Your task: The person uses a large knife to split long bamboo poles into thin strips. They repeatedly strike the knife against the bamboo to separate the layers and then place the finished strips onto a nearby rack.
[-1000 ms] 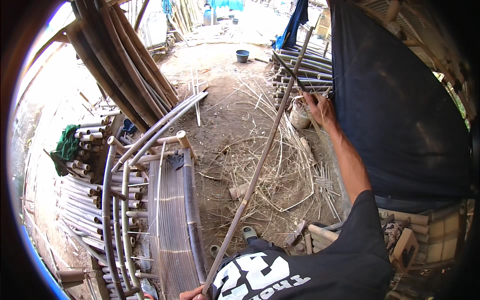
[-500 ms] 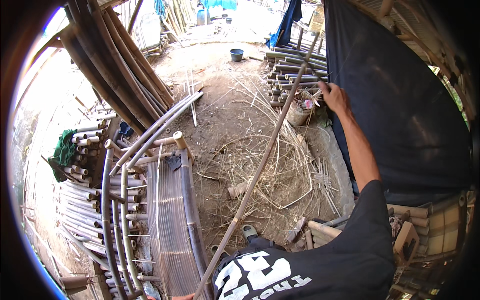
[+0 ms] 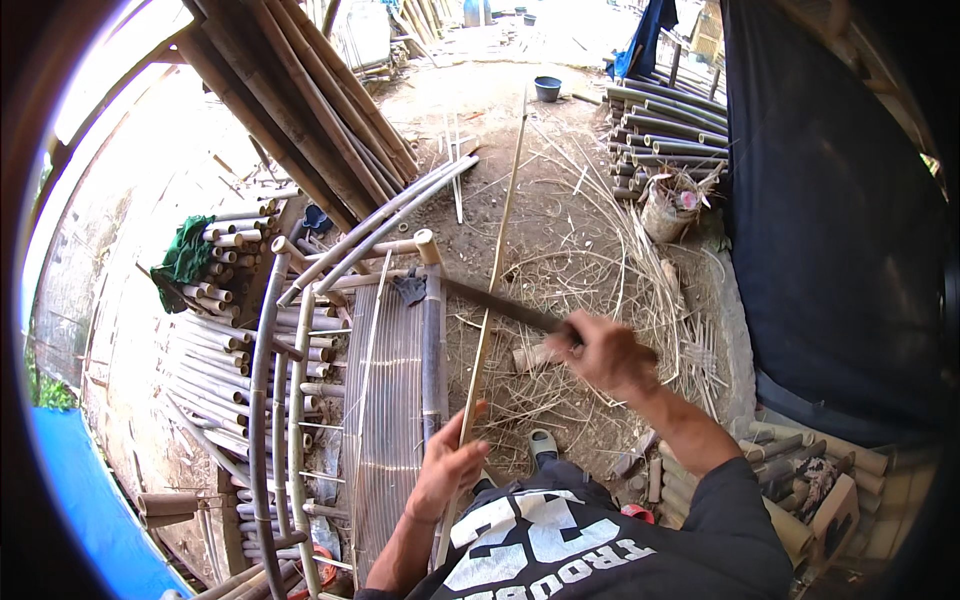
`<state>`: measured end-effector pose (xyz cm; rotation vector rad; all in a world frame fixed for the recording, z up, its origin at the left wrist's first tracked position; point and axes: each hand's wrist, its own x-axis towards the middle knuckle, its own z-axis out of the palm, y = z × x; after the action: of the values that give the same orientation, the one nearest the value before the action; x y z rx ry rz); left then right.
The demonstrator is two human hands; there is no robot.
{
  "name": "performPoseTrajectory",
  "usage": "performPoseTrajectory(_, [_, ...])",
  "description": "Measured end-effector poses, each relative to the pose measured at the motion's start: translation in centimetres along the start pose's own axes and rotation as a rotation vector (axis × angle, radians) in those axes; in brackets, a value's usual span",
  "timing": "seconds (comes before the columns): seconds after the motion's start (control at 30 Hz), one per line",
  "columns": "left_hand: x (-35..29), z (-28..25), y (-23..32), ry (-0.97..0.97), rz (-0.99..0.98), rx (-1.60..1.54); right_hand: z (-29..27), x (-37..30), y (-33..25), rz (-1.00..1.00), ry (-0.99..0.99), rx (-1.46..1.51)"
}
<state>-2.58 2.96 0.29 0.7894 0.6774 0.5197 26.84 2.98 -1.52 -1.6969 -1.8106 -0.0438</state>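
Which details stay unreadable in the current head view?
Head view:
- Handle of the long, dark, flat blade: covered by the bare right hand.
- Blade's edge: blurred.
- Lower end of the long, pale bamboo strip: lost at the black printed shirt.
- Tops of the thick brown bamboo poles: cut off by the upper edge.

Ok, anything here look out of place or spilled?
The floor: thin strips lie in a loose tangle across the dirt, while the poles nearby are stacked. A dark cloth lies crumpled at the far end of the slatted bench.
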Motion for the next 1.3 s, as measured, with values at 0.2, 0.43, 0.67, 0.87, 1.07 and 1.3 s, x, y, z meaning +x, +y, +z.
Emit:
performPoseTrajectory(0.2, [1.4,2.5,1.2,0.031,0.034,0.088,3.0,-2.3,-5.9,-0.254,-0.074,0.11])
performPoseTrajectory(0.43, [-0.8,2.0,-0.2,-0.011,0.076,0.22,1.7,0.7,-0.1,-0.128,-0.072,-0.01])
performPoseTrajectory(0.67, [-4.4,0.9,-1.7,0.002,0.009,0.152,-0.4,2.2,6.5,0.162,-0.133,-0.06])
performPoseTrajectory(0.87, [-4.8,0.5,-2.5,-0.001,-0.054,0.025,-2.3,2.8,4.8,0.219,0.031,0.076])
performPoseTrajectory(1.07, [-1.5,0.8,-2.0,0.069,0.068,0.056,1.6,-3.9,-6.2,-0.243,-0.092,0.097])
performPoseTrajectory(1.3, [-3.4,0.2,-2.6,0.047,0.08,0.118,2.5,-2.1,-4.1,-0.117,-0.023,0.086])
